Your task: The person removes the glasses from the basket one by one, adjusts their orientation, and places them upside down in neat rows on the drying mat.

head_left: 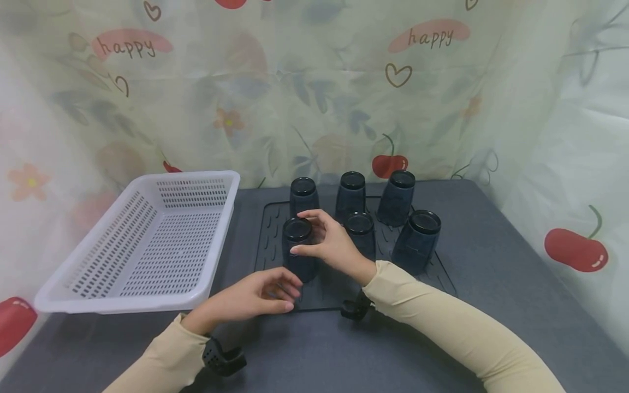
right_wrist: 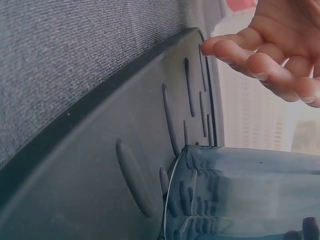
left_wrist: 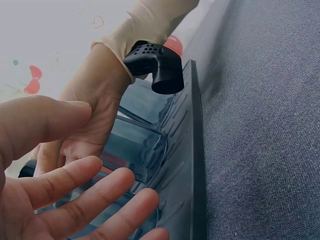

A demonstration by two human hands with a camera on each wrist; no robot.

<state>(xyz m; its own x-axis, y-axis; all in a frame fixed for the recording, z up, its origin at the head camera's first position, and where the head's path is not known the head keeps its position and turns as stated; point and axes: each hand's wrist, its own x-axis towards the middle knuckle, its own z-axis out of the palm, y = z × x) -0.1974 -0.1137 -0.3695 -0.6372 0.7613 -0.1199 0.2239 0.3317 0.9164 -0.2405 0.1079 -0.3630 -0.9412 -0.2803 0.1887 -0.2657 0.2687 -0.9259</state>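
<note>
Several dark blue clear tumblers stand upside down on a black ridged drying mat. My right hand holds the front-left tumbler near its upturned base, thumb on the near side and fingers around the back. That tumbler's rim rests on the mat in the right wrist view, where its wall fills the lower right. My left hand hovers just left of and nearer than this tumbler, fingers loosely bent, holding nothing. In the left wrist view the left palm and fingers show apart from any tumbler.
A white perforated plastic basket sits on the left of the grey cloth-covered table. Other tumblers stand close by: one behind the held one, another just right. A printed curtain hangs behind the table.
</note>
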